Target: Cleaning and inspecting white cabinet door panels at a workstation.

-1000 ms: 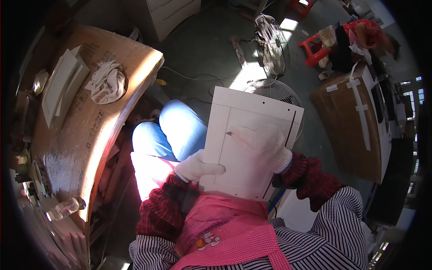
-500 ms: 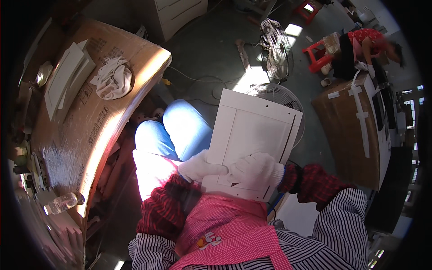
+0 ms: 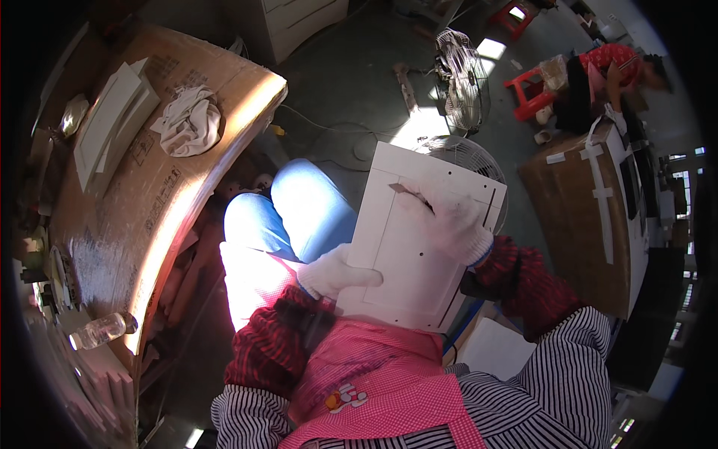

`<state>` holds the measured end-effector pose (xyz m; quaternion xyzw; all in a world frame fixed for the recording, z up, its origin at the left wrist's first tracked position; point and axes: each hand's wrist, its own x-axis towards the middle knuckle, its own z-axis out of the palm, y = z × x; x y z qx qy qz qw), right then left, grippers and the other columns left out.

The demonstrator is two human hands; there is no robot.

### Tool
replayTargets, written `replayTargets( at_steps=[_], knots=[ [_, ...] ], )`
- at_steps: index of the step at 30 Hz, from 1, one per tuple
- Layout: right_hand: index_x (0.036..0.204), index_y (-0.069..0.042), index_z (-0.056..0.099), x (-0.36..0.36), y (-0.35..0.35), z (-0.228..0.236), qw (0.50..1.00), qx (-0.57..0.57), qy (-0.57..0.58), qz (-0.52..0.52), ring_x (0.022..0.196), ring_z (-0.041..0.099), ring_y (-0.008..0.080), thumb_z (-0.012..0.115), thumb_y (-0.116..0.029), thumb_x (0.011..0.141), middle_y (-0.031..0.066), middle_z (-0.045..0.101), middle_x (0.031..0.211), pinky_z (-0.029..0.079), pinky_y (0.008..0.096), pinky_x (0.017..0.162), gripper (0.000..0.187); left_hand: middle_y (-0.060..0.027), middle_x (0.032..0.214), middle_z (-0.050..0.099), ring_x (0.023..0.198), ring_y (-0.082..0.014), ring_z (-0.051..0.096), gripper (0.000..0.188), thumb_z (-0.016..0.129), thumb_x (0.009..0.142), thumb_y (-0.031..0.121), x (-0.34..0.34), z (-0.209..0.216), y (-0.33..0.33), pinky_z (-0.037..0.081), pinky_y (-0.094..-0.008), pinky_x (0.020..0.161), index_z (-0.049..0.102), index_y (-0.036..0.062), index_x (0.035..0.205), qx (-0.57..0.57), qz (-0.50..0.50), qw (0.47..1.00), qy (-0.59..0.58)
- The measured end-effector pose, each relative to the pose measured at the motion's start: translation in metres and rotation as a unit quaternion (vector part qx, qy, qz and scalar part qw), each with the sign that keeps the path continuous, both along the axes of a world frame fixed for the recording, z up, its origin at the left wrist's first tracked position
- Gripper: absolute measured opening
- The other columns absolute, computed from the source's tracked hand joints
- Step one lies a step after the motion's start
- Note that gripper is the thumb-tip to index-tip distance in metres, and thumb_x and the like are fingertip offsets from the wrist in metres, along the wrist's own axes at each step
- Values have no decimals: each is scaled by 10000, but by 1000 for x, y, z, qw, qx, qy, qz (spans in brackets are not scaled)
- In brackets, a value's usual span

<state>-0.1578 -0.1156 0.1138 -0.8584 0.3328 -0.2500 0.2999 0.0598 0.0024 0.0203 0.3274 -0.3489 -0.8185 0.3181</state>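
Observation:
A white rectangular panel [image 3: 389,232] with grooved lines and small dark holes lies tilted across my lap. My left hand [image 3: 336,274], in a white glove, grips its left edge with the thumb resting on the face. Over the upper right of the panel is my right hand [image 3: 455,228], gloved as well and slightly blurred. Its fingers close on a thin, flat, brownish pointed piece [image 3: 402,189] that looks like a blade; its tip points to the upper left near the grooved line. The gloved fingers hide the rest of the piece.
At left, a cardboard-covered table [image 3: 176,176] bears white boards [image 3: 112,123], a crumpled cloth [image 3: 191,123] and a clear jar [image 3: 101,331]. Fans [image 3: 461,78] stand ahead on the floor. A large carton [image 3: 576,217] is at right; beyond it a person in red [image 3: 613,60] bends near a red stool [image 3: 529,93].
My right hand has moved up and away across the panel from its lower part, and the pointed piece now shows clearly. The left hand keeps its hold. The person in red has shifted slightly.

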Motion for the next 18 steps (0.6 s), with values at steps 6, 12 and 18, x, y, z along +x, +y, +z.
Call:
replayTargets(
  at_steps=[6,12,18],
  knots=[
    [1130,-66,742,28,-17,11,991,-127,11,-40,898,723,314,729,-98,919,121,742,1038,583,388,779,213,-72,1198,747,1103,-152,664,426,782,916,104,0,-3,3,519,-320,991,682,-11,1314,-29,10,999,8],
    [1123,-121,758,30,-5,4,967,-216,110,-80,796,693,299,756,-138,899,81,692,889,564,394,678,225,-79,1192,751,1103,-159,667,412,783,915,115,3,1,0,518,-322,994,691,-12,1296,-42,-8,999,-19],
    [1148,-149,764,24,-8,-4,960,-242,133,-54,729,675,287,746,-150,892,79,669,849,548,397,622,257,-83,1192,752,1103,-166,669,422,792,915,134,5,-3,0,519,-325,994,690,-10,1299,-45,-15,999,-24]
  ],
)
